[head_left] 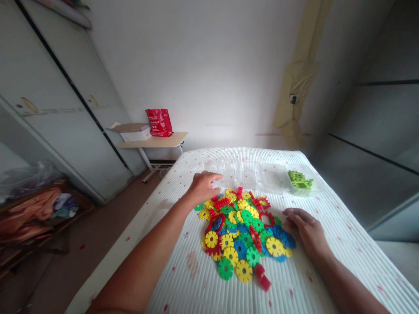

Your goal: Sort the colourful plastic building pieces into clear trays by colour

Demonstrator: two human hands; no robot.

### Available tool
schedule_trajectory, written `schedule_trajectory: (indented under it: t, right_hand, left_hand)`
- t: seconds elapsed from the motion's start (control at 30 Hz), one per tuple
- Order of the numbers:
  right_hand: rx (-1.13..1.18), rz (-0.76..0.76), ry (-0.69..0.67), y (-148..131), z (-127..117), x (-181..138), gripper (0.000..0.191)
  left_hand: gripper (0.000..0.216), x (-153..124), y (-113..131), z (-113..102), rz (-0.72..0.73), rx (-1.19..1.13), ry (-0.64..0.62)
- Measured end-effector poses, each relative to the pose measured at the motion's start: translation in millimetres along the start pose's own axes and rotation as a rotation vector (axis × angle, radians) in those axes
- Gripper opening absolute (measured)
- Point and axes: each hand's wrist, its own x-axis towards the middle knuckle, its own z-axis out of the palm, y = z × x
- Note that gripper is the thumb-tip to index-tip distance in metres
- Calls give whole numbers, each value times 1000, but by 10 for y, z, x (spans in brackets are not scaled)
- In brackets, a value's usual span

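Beside one disc pile (pixel 240 231) are one left hand (pixel 203 187), one right hand (pixel 307 229).

The discs (pixel 274 247) are plain yellow, green and blue; the blocks (pixel 262 278) near them are red. The sheet (pixel 178 279) is white, ribbed with fine stripes and dotted with small red and pink specks. Lime green pieces (pixel 299 180) show beside colourless clear trays (pixel 245 176). The bag (pixel 159 122) is red with white lettering, the carton (pixel 139 135) white, the table (pixel 166 140) pale beige. Tan tape (pixel 290 78) crosses the whitish wall (pixel 212 65); the cloth (pixel 34 211) is orange.
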Motion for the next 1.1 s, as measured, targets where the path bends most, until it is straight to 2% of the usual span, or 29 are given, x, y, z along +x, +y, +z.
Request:
schedule_trajectory:
  t: [0.1,0.2,0.27,0.33,0.43,0.5,0.63,0.73,0.83,0.93,1.1]
  right_hand:
    - [-5,-11,-12,26,-6,12,34]
    - [4,-11,-22,54,-14,29,35]
    - [3,-15,-19,57,-15,32,36]
    - [-8,-18,-13,44,-11,25,37]
    - [-25,-22,-5,14,-2,8,36]
    - [-34,-30,-1,3,1,2,35]
    - [-23,-4,-11,11,-3,3,34]
    - [-10,10,-16,25,-10,7,35]
    - [-1,10,-26,32,-13,12,36]
    - [1,4,-25,36,-13,15,36]
    - [-3,10,-21,68,-20,32,34]
  left_hand:
    - [37,-292,374,195,366,-137,-56]
    - [43,-555,681,390,547,-189,-92]
    - [42,-668,803,511,602,-139,-97]
    - [31,-732,858,623,625,-65,-77]
    - [9,-772,861,740,662,-21,-48]
    - [9,-779,835,754,678,-54,-12]
    - [12,-759,705,596,576,-176,156]
    - [12,-728,513,423,423,-239,344]
    - [14,-720,272,360,256,-214,524]
    - [15,-740,52,457,152,-157,587]
    - [15,-779,-146,728,76,-134,572]
